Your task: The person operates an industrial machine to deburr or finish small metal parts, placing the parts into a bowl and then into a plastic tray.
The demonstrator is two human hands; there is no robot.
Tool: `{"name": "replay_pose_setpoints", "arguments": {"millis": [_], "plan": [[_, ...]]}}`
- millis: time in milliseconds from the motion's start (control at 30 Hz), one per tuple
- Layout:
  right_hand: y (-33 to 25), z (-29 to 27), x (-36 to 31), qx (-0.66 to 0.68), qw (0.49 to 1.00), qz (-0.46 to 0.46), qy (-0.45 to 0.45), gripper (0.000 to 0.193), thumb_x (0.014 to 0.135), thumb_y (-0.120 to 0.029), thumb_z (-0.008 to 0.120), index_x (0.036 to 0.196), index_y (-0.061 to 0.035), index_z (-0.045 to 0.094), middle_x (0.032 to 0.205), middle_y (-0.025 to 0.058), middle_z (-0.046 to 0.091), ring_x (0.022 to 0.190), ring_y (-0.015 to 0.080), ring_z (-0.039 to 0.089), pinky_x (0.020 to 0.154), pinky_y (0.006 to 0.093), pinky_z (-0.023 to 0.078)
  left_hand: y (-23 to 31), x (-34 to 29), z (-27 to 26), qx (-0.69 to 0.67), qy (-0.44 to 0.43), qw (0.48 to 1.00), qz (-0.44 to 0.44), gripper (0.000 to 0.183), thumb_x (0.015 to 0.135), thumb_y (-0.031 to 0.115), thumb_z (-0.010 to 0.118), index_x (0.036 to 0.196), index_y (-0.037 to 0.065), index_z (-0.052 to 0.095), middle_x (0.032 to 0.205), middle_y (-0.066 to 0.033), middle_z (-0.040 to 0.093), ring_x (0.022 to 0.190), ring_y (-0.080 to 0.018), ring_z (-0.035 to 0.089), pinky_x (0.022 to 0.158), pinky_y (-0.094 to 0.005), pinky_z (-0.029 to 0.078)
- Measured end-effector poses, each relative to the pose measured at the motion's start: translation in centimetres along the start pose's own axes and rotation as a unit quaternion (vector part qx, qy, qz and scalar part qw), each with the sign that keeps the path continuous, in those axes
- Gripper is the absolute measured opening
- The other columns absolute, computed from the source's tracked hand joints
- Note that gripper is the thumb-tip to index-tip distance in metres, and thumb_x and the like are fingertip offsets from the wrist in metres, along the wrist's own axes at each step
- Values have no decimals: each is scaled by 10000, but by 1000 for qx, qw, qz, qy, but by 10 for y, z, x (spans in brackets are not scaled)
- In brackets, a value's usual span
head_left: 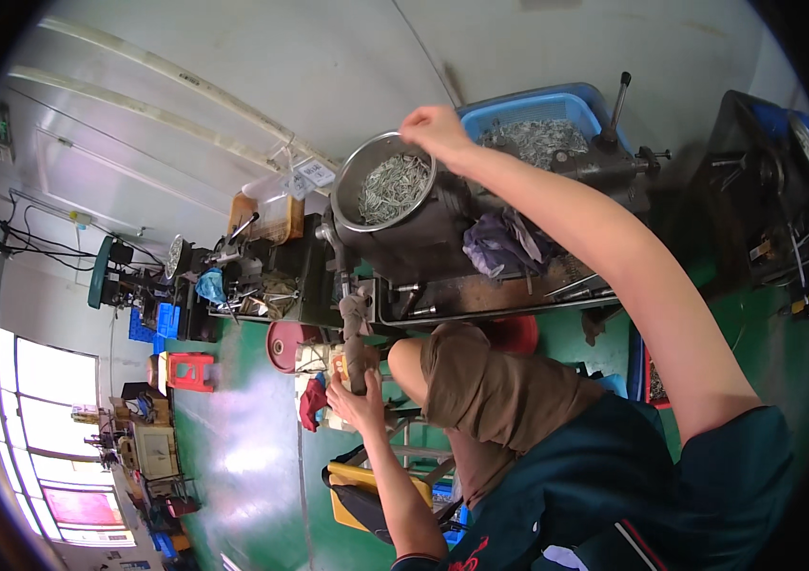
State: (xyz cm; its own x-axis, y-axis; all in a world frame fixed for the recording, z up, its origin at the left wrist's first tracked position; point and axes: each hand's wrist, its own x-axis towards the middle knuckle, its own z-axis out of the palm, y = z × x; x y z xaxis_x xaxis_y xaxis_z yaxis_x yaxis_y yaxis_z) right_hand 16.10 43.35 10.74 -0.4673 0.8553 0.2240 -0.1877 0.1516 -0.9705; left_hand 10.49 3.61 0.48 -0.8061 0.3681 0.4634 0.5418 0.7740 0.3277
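A round metal bowl (pixel 347 211) full of small silvery metal pieces (pixel 393 190) sits on top of a dark machine (pixel 414 238). Over its right rim is my right hand (pixel 435 133), fingers pinched together; whatever they hold, if anything, is too small to tell. Lower down, my left hand (pixel 359 404) wraps round the lower end of a lever (pixel 354 333) bound in brownish cloth, which hangs from the machine's left side.
Behind my right arm a blue basket (pixel 571 103) holds more silvery pieces. A purple rag (pixel 499 246) lies on the machine. Nearby are an upright lever (pixel 620 100), a red bucket lid (pixel 288 344), a yellow-edged seat (pixel 352 509) and a red stool (pixel 191 371).
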Motion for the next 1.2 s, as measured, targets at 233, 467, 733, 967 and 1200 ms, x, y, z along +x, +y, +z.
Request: {"name": "replay_pose_setpoints", "arguments": {"millis": [233, 467, 733, 967, 1200], "plan": [[53, -72, 14, -259, 964, 45, 32, 117, 581, -134, 592, 677, -78, 628, 701, 103, 615, 687, 234, 593, 636, 321, 455, -15, 2, 9, -68, -92, 992, -59, 425, 620, 287, 624, 914, -10, 545, 795, -214, 571, 757, -367, 547, 661, -417, 424], [73, -73, 0, -348, 928, 53, -123, 115, 575, -114, 576, 674, -77, 621, 721, 111, 612, 724, 255, 590, 668, 335, 454, -3, 5, 7, -30, -104, 990, -88, 332, 600, 258, 602, 811, 4, 571, 682, -210, 574, 667, -378, 556, 587, -436, 424], [70, -58, -4, -315, 934, 86, -141, 101, 614, -84, 542, 662, -61, 628, 700, 98, 618, 709, 219, 596, 665, 305, 450, -10, 3, 13, -48, -72, 992, -91, 306, 603, 214, 595, 825, 6, 565, 688, -211, 574, 663, -384, 554, 593, -433, 430], [84, -64, -5, -317, 933, 90, -145, 105, 623, -111, 556, 660, -50, 632, 672, 99, 615, 656, 206, 597, 625, 299, 452, -11, 2, 15, -57, -83, 990, -95, 326, 608, 210, 596, 858, 3, 569, 695, -213, 576, 664, -384, 555, 594, -435, 432], [86, -75, -13, -290, 925, 103, -223, 140, 559, -78, 593, 684, -50, 647, 611, 80, 593, 578, 168, 565, 547, 279, 436, -16, 1, 17, -68, -75, 990, -98, 345, 619, 222, 603, 885, 4, 569, 707, -210, 581, 668, -380, 558, 599, -431, 435]]}}
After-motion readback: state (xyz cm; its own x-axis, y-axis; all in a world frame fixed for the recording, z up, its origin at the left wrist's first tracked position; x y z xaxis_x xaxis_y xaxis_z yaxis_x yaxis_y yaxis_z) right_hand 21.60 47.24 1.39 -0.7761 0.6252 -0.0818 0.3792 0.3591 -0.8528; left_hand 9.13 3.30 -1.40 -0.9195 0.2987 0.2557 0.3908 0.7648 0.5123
